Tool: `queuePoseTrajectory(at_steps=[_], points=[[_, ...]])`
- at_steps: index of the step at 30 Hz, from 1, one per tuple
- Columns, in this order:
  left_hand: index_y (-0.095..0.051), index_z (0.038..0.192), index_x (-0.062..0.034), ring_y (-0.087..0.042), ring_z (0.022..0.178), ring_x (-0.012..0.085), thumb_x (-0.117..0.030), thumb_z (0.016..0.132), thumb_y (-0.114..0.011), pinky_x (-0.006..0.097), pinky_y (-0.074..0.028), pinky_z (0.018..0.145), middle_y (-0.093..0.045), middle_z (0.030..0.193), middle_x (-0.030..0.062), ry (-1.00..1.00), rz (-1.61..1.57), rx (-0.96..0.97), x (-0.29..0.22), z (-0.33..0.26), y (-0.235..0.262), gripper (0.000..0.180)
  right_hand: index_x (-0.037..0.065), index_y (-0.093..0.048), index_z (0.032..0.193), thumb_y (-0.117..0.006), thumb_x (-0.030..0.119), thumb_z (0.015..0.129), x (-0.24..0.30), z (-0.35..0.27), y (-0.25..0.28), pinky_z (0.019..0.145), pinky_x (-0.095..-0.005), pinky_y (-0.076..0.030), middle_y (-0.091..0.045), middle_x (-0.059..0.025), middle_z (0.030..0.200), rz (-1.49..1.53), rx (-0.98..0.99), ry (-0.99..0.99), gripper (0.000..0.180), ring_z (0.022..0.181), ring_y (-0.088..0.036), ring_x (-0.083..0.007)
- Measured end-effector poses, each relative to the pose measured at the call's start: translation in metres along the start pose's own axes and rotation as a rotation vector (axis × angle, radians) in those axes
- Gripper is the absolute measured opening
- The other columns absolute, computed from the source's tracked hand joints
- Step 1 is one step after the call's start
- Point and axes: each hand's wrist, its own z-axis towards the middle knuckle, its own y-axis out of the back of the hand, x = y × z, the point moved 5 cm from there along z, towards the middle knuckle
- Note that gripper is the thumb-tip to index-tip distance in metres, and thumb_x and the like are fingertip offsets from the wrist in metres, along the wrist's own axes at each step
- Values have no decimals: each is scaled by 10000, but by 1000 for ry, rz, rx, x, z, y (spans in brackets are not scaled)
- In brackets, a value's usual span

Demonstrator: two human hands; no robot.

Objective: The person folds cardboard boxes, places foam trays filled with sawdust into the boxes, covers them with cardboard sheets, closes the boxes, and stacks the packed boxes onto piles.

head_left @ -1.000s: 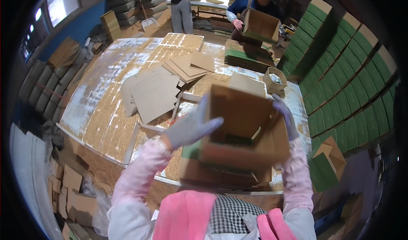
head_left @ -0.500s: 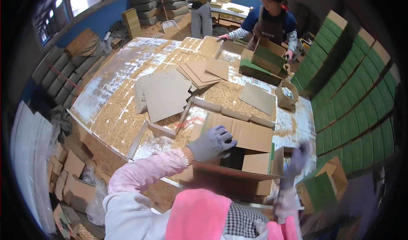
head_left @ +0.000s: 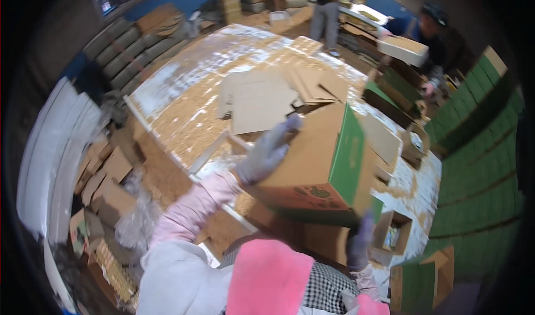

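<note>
A brown cardboard box (head_left: pixel 304 153) with a green side and a dark printed pattern is tilted up in front of me, held between my two hands. My left hand (head_left: pixel 266 150), in a grey-purple glove, presses along its left side with the fingers stretched over the board. At its lower right corner my right hand (head_left: pixel 361 243), gloved alike and a little blurred, grips the edge; its fingertips are partly hidden. Under the tilted box shows more brown cardboard (head_left: pixel 304 231), in shadow.
Flat cardboard sheets (head_left: pixel 264 103) lie on the sawdust-strewn white table (head_left: pixel 184 92). Small open boxes (head_left: pixel 392 231) stand to the right, before a wall of stacked green boxes (head_left: pixel 473 187). A co-worker (head_left: pixel 429 28) leans over at the far right. Cardboard scraps (head_left: pixel 114 173) lie at left.
The box's open flaps faced me before; now it is raised and tilted, showing its green side. My right hand has come to its corner. The view has shifted, and the co-worker has bent over.
</note>
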Motion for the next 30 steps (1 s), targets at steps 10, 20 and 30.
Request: queuePoseTrajectory(at_steps=[10,20,30], points=[[-92,1466,11,-136,1419,257,-319,931,-496,338,-90,1151,-139,1528,193,262,-245,-62,54,-34,-20,747,-1,-536,1162,-625,123,834,158,153,-3,763,-286,-484,-649,-88,903,569,616,-44,361,816,-620,-157],[-228,1439,9,-257,1375,300,-491,868,-575,356,-192,1125,-269,1474,208,1353,513,-997,225,-239,259,834,-37,-515,1158,-496,177,939,-55,80,26,772,-279,-440,-588,-73,952,420,179,-745,307,854,-537,-155],[-112,1454,44,-163,1399,268,-325,903,-613,330,-110,1144,-105,1530,180,647,-246,-1307,283,-246,233,831,-5,-546,1157,-519,115,923,-52,86,29,878,-380,-413,-554,-194,1076,-69,303,-579,264,994,-525,-318]])
